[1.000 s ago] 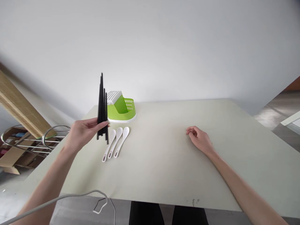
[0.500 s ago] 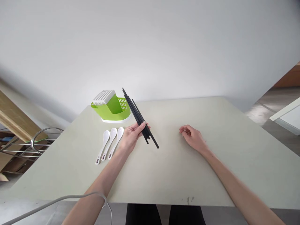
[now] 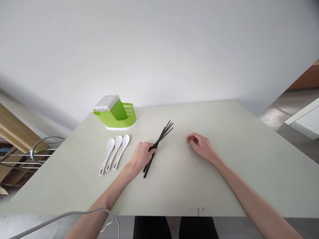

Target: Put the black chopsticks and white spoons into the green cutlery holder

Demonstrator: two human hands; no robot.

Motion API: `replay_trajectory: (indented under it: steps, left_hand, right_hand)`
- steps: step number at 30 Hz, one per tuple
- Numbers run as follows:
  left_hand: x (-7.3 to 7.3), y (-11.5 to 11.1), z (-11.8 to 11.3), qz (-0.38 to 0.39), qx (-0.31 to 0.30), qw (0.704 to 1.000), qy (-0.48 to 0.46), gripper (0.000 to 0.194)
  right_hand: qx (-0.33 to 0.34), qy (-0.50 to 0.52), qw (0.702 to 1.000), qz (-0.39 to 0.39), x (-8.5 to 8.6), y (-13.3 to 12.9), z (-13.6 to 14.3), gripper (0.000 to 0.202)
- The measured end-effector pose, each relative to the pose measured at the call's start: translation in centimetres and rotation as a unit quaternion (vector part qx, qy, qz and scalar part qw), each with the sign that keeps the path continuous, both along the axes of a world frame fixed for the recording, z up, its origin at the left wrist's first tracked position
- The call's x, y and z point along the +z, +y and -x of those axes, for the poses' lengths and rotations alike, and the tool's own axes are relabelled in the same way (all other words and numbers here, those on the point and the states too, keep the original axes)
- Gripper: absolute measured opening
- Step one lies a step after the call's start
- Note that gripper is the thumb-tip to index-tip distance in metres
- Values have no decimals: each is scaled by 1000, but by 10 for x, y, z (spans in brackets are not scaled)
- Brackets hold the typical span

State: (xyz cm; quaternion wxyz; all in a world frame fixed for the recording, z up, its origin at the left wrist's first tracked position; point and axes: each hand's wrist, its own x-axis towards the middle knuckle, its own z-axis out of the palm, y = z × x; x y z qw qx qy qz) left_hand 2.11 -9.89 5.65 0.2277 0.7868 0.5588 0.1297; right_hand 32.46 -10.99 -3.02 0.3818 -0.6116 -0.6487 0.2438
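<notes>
A bundle of black chopsticks lies at a slant at the middle of the table, its far ends fanned out. Around the middle of the bundle my left hand is closed, palm down, the thumb across the sticks. My right hand rests on the table to the right, apart from the chopsticks. Its fingers curl loosely, with a gap to the thumb and nothing held. Left of my left hand, three white spoons lie side by side, bowls away from me.
At the table's back left stands a green basket with a white slatted top and white base. A grey cable crosses in front of my left forearm. A metal rack stands beyond the left edge, and a wall runs behind the table.
My left hand has lowered the chopsticks from above the table onto its surface and turned them, so their far ends now point right. My right hand has hardly moved.
</notes>
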Motion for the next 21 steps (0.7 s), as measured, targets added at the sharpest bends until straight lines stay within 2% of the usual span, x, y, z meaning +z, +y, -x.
replay_trajectory:
  steps: [3, 6, 12, 15, 21]
  left_hand:
    - [-6, -13, 1, -54, -6, 997, 55, 30]
    - [-18, -24, 4, -107, 9, 988, 113, 31]
    - [-39, -36, 13, -200, 22, 963, 182, 36]
    - [-43, -39, 17, -220, 36, 963, 154, 36]
    - [-45, -38, 27, -218, 44, 974, 31, 36]
  right_hand:
    - [2, 1, 1000, 4, 0, -1, 0, 21]
    - [2, 6, 1000, 6, 0, -1, 0, 21]
    - [-1, 3, 1000, -8, -1, -1, 0, 21]
    - [-2, 5, 1000, -6, -2, -1, 0, 21]
    - [-5, 5, 1000, -7, -2, 0, 0, 21]
